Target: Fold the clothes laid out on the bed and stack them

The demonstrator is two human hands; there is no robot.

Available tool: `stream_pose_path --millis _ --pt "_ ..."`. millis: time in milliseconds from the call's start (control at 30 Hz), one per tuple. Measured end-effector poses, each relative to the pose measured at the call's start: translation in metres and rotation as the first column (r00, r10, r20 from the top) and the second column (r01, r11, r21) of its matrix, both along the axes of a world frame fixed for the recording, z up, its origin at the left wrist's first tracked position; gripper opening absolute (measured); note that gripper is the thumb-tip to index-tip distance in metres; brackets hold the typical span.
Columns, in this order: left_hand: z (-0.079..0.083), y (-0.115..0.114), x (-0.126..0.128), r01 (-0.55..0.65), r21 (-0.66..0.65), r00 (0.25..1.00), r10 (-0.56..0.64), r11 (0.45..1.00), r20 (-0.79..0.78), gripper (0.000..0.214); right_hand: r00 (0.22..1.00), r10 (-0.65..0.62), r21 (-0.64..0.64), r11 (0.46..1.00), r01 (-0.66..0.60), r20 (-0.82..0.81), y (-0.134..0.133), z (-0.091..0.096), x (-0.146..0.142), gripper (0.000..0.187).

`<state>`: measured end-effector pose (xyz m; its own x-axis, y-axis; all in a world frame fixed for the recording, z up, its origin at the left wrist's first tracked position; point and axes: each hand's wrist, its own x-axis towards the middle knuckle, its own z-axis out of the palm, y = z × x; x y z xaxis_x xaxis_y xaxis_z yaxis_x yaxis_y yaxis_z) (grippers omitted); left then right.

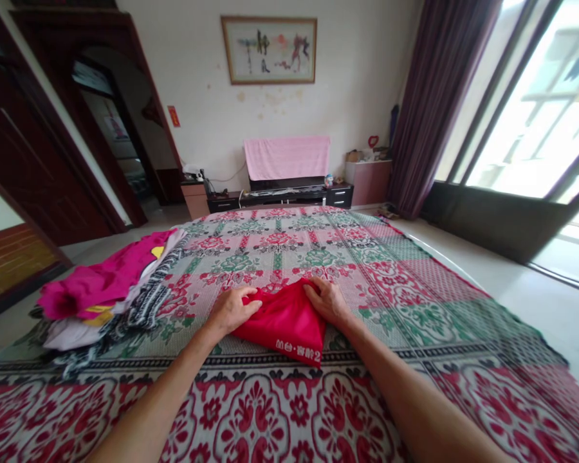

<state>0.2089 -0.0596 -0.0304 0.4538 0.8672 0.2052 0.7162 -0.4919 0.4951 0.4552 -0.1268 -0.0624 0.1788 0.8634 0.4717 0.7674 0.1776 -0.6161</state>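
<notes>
A shiny red cloth [284, 325] with white lettering along its lower edge lies partly gathered on the patterned bedspread [275, 241]. At its left upper edge my left hand [235, 308] pinches the fabric between thumb and fingers. My right hand [328, 301] grips the upper right corner, with the fingers curled over the fabric. The cloth bunches up between the hands, and its printed corner points toward me. What exact kind of article it is, I cannot make out.
Left on the bedspread is a pile of folded clothes, with a magenta garment [110, 273] on top and a black-and-white knitted piece [152, 302] beneath. Beyond stands a low black cabinet [340, 195] with a pink towel [287, 159] above it. A purple curtain [446, 96] hangs at right.
</notes>
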Motion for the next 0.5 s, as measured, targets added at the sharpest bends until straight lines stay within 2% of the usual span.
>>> stream_pose_path --millis 167,500 --pt "0.001 0.002 -0.002 0.066 0.046 0.998 -0.065 0.997 -0.017 0.031 1.0 0.005 0.017 1.0 -0.005 -0.011 -0.001 0.0 0.0 0.024" --pt "0.001 0.007 -0.01 0.167 0.023 0.986 -0.166 0.986 -0.024 0.036 0.998 0.055 0.011 0.998 -0.054 -0.037 -0.002 -0.001 0.001 0.024"
